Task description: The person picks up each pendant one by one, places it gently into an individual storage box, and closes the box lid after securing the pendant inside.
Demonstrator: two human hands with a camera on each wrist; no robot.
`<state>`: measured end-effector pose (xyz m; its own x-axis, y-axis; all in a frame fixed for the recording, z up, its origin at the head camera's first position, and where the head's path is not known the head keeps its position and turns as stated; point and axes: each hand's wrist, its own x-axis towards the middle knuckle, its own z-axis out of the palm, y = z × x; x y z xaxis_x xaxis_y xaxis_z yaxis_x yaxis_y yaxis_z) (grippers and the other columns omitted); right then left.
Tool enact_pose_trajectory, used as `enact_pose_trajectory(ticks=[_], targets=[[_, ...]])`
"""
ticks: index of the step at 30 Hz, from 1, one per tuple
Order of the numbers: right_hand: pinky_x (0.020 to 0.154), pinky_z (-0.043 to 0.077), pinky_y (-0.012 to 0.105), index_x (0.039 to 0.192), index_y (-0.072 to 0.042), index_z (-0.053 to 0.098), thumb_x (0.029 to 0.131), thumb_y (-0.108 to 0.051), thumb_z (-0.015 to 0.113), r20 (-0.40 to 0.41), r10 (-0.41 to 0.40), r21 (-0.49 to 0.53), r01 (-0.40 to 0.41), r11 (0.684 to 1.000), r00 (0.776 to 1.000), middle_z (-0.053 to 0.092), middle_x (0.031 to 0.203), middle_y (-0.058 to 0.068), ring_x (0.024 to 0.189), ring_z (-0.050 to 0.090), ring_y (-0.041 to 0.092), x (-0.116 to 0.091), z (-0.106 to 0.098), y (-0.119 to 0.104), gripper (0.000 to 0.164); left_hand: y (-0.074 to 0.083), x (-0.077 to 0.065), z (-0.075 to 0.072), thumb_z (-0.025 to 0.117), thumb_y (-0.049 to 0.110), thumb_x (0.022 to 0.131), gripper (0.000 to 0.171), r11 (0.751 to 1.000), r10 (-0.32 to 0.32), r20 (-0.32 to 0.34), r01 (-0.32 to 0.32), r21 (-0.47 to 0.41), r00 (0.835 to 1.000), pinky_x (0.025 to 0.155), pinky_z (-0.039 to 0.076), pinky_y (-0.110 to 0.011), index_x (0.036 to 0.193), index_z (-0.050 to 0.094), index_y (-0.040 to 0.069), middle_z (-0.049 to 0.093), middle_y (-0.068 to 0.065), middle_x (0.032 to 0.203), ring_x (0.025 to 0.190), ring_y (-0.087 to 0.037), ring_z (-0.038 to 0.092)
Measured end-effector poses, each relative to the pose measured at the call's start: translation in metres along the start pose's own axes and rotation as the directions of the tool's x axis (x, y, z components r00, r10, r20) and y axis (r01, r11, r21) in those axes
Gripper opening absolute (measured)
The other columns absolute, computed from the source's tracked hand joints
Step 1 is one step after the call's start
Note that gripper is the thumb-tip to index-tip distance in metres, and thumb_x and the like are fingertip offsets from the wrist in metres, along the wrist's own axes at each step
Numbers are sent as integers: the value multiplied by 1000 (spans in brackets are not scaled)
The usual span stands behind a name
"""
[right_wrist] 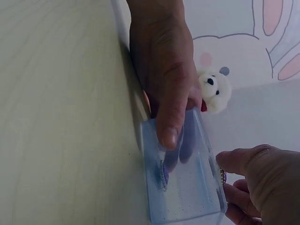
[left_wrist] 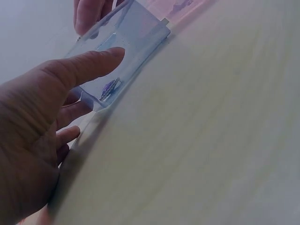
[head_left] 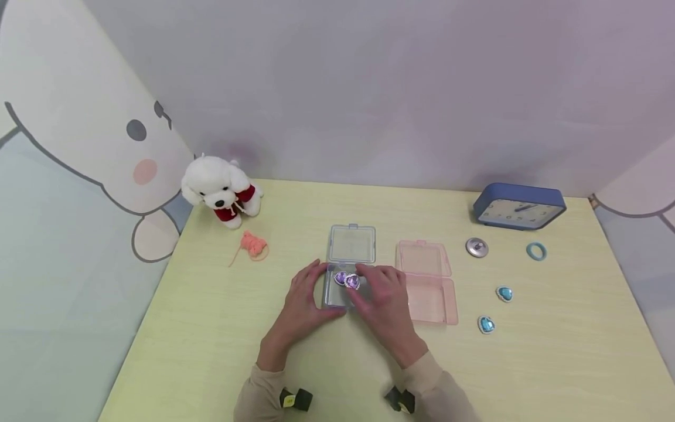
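A small clear blue plastic box (head_left: 335, 299) lies on the table, its hinged lid (head_left: 352, 244) folded back. My left hand (head_left: 302, 306) grips this box from the left, thumb along the near wall and fingers at the far left corner. One purple heart-shaped gem (head_left: 340, 278) with a beaded silvery edge is inside; through the box wall it also shows in the left wrist view. A second purple heart-shaped gem (head_left: 353, 282) is pinched between the thumb and index finger of my right hand (head_left: 389, 302), at rim height over the box in the right wrist view.
An open pink box (head_left: 428, 300) stands just right of the blue one. Farther right are two blue heart gems (head_left: 504, 293), a round silver object (head_left: 477, 247), a light-blue ring (head_left: 536, 251) and a blue clock (head_left: 519, 206). Coral yarn (head_left: 253, 244) and a plush dog (head_left: 218, 189) are left.
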<state>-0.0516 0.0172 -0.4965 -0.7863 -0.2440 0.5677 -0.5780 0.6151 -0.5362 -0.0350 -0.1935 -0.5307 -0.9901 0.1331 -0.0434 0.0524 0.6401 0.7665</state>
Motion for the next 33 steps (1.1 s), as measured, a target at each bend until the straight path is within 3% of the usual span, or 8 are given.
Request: enact_pose_trajectory(ticks=[9,20,33], targets=[[90,48,49,118,-5,73,78,-19,94,88,23,-43,-19,999,996,78,95,6,93,64,28,0,12,-6,47,0,-1,0,95,42,74,97,999,47,-34,-46,11,998,116,37,-68,155,49,15,41,-16,165,152,-41,34],[92,46,49,121,-6,71,78,-22,94,148,40,-116,-23,993,988,79,98,6,95,64,28,2,16,-8,51,1,0,-1,97,37,73,96,998,58,-35,-58,27,998,117,36,-68,154,50,13,44,-15,164,153,-40,34],[94,43,49,118,-13,75,82,-31,91,306,155,-226,-86,970,939,80,107,6,99,63,26,14,13,-15,43,1,2,-1,96,35,72,95,998,60,-40,-59,22,997,117,35,-67,153,50,12,44,-18,163,152,-41,35]])
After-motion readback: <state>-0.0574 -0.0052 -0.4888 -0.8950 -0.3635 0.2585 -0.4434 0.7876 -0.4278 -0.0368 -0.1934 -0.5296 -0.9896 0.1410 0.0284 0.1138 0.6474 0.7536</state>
